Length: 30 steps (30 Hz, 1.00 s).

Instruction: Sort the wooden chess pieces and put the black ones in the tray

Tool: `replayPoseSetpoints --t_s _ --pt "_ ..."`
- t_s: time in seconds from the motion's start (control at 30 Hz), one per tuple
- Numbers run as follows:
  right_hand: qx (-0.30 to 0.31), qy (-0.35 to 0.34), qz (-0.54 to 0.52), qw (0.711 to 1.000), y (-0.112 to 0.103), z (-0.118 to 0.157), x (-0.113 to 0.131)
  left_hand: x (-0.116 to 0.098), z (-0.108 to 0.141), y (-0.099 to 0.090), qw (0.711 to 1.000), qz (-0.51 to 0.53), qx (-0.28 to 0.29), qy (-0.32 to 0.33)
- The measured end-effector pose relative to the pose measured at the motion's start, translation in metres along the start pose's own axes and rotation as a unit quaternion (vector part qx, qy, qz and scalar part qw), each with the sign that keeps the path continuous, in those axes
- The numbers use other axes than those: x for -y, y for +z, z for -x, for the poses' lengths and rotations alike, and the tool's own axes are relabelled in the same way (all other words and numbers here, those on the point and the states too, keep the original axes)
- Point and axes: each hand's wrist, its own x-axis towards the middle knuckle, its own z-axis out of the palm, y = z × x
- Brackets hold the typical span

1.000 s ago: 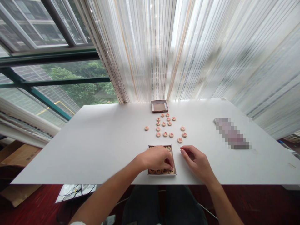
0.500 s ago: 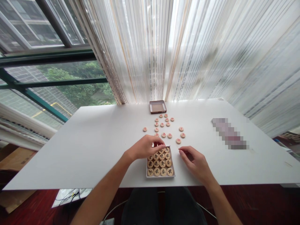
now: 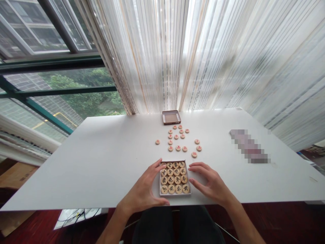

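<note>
In front of me, near the table edge, lies a shallow white-rimmed box (image 3: 175,195) filled with rows of round wooden xiangqi pieces (image 3: 170,180) with black characters. My left hand (image 3: 141,191) spreads around the box's left side, its forefinger over the far left corner piece and its thumb by the near left corner. Whether it presses on the box I cannot tell. To the right of the box, my right hand (image 3: 210,179) is open, fingers curved and thumb apart, fingertips close to the box's right wall. Beyond the box, several red-character xiangqi pieces (image 3: 178,148) lie scattered face up.
A brown-edged box lid (image 3: 171,123) lies inside up at the back of the white table (image 3: 109,159). Toward the right is a pixelated, unrecognizable item (image 3: 250,145). Striped string curtains (image 3: 162,61) hang behind the table, with a window (image 3: 76,88) at left.
My left hand has moved from above the far rows back to the box's left side, uncovering the pieces there. My right hand has opened and come nearer the box's right wall.
</note>
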Motion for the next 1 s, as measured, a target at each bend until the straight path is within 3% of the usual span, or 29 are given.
replayPoseSetpoints --t_s 0.17,0.63,0.83,1.0 --pt "0.027 -0.023 0.064 0.997 0.002 0.000 0.001 0.001 -0.004 0.008 0.999 -0.023 -0.038 -0.006" --pt "-0.012 -0.029 0.038 0.999 0.006 -0.001 0.000 0.001 -0.010 0.007 0.998 -0.050 -0.034 0.028" --pt "-0.089 -0.016 -0.018 0.996 -0.014 -0.013 -0.004 0.006 -0.023 -0.017 0.996 -0.031 -0.076 0.036" --pt "-0.153 0.022 0.000 0.988 -0.050 -0.063 -0.031 0.025 -0.074 -0.051 0.984 -0.019 -0.156 0.082"
